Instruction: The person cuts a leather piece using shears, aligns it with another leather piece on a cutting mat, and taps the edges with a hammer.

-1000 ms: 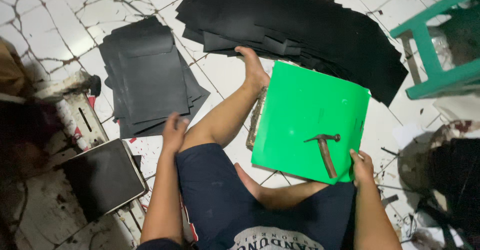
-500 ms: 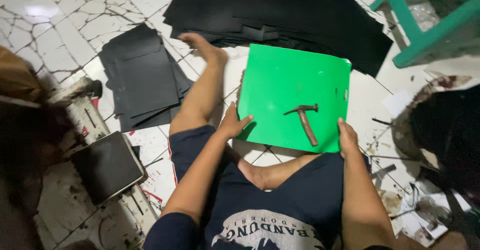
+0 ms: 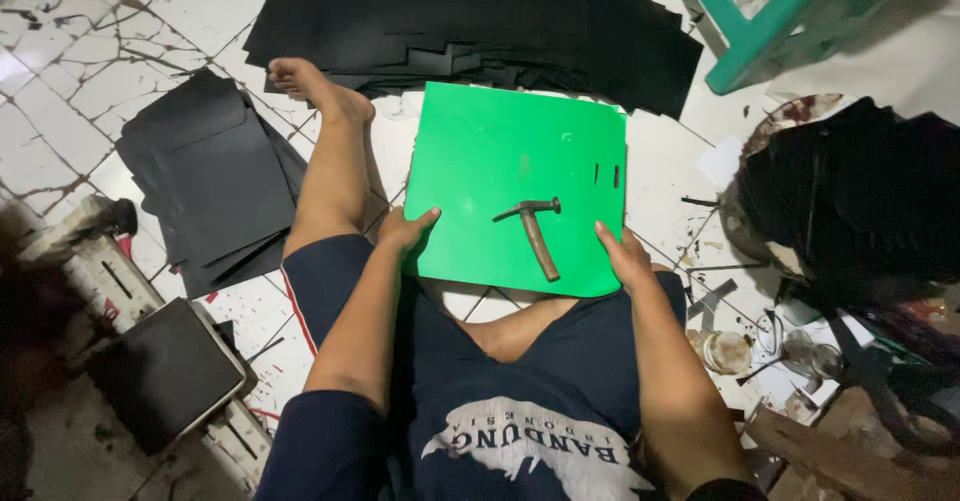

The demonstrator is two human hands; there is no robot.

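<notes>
Seated on the tiled floor (image 3: 80, 71), a person's left hand (image 3: 408, 231) and right hand (image 3: 625, 258) grasp the green board's (image 3: 500, 161) near edge, steadying it level beneath a resting hammer (image 3: 535, 233).

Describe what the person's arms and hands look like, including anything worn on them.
Both forearms are bare, and the left hand and right hand wear no gloves, rings or watch that I can see. Short dark navy sleeves cover the upper arms.

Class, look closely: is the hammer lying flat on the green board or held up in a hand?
Lying flat. The hammer rests on the green board, untouched; the left hand and right hand grip the board's near edge.
</notes>
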